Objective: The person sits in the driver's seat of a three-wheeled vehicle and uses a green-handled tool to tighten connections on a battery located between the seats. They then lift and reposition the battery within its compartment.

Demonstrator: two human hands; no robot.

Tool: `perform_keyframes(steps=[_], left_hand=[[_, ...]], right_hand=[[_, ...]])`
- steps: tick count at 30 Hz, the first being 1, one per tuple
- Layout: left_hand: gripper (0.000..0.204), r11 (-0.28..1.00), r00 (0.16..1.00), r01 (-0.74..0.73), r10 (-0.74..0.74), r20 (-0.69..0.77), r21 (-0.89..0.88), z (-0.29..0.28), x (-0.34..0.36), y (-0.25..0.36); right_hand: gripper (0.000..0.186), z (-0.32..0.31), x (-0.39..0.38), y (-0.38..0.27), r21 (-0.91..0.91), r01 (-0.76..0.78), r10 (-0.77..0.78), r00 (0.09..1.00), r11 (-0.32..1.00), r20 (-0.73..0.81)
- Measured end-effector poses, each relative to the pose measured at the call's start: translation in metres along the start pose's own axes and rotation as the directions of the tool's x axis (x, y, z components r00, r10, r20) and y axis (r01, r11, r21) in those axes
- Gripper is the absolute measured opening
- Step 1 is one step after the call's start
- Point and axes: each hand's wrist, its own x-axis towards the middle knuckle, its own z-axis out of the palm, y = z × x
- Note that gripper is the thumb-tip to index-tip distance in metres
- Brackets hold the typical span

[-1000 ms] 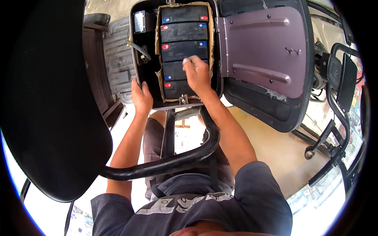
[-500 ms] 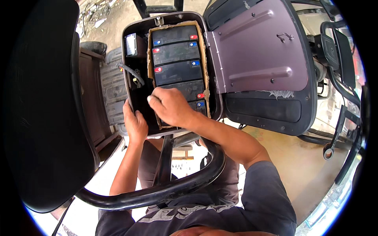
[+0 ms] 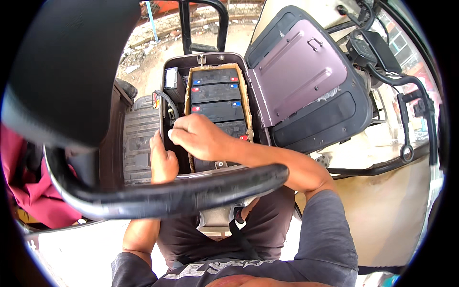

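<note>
My left hand [image 3: 164,161] grips the left wall of an open battery box [image 3: 160,125], its fingers along the outer side and the thumb at the rim. Just above it, my right hand [image 3: 198,138] is closed, fingers curled by the left rim; what they hold, if anything, is hidden. Beneath my right forearm sit several black batteries [image 3: 217,112] with red and blue terminals, in a row inside a torn cardboard liner [image 3: 247,104]. A grey corrugated cable sleeve [image 3: 168,100] bends over the left rim, beyond my hands.
A hinged purple-brown lid [image 3: 301,64], under a black seat, lies open to the right. A thick black bar [image 3: 172,191] crosses over my left forearm. At upper left hangs a black padded seat back [image 3: 71,62]. A dark boxed unit [image 3: 173,85] stands in the box's far left corner.
The view has shifted, so the bar and seat back appear higher and nearer. My right hand has moved slightly left toward the box's left rim; my left hand keeps its grip.
</note>
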Motion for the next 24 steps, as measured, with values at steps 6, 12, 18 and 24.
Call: perform_keyframes(steps=[6, 12, 18, 24], left_hand=[[0.051, 0.953, 0.947, -0.299, 0.302, 0.107, -0.049, 0.001, 0.010, -0.056], [0.058, 0.935, 0.997, 0.080, -0.069, 0.044, -0.347, -0.008, -0.023, -0.021], [0.045, 0.823, 0.973, 0.052, -0.169, -0.157, -0.565, -0.034, -0.035, 0.001], [0.027, 0.854, 0.955, -0.054, -0.106, -0.276, -0.518, -0.035, -0.029, -0.002]], right_hand=[[0.025, -0.014, 0.028, 0.026, -0.120, 0.380, -0.311, 0.871, 0.917, 0.381], [0.026, -0.053, 0.004, -0.005, 0.007, 0.130, -0.129, 0.992, 0.992, -0.009], [0.027, -0.063, -0.004, -0.003, 0.026, 0.095, -0.089, 0.982, 0.995, -0.166], [0.030, -0.065, 0.000, 0.004, -0.016, 0.118, -0.119, 0.968, 0.993, -0.221]])
